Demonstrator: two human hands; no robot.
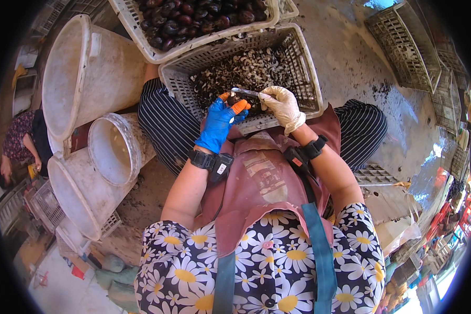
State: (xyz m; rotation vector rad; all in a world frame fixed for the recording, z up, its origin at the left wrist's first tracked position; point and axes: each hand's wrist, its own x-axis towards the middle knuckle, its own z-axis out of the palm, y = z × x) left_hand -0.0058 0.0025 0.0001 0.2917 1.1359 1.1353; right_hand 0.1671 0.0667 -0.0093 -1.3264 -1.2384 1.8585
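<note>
My left hand, in a blue glove with orange finger covers, pinches a small dark brown rounded piece. My right hand, in a pale glove, grips a slim metal blade whose tip reaches over to that piece. Both hands are close together above the near side of a pale plastic crate with slotted walls. Dark and whitish scraps cover its bottom. My fingers hide part of the piece and the blade's handle end.
Another crate beyond holds many glossy dark reddish-brown round pieces. White buckets stand or lie at my left, and a person is farther off. Slotted crates stand at the right on wet, dirty ground.
</note>
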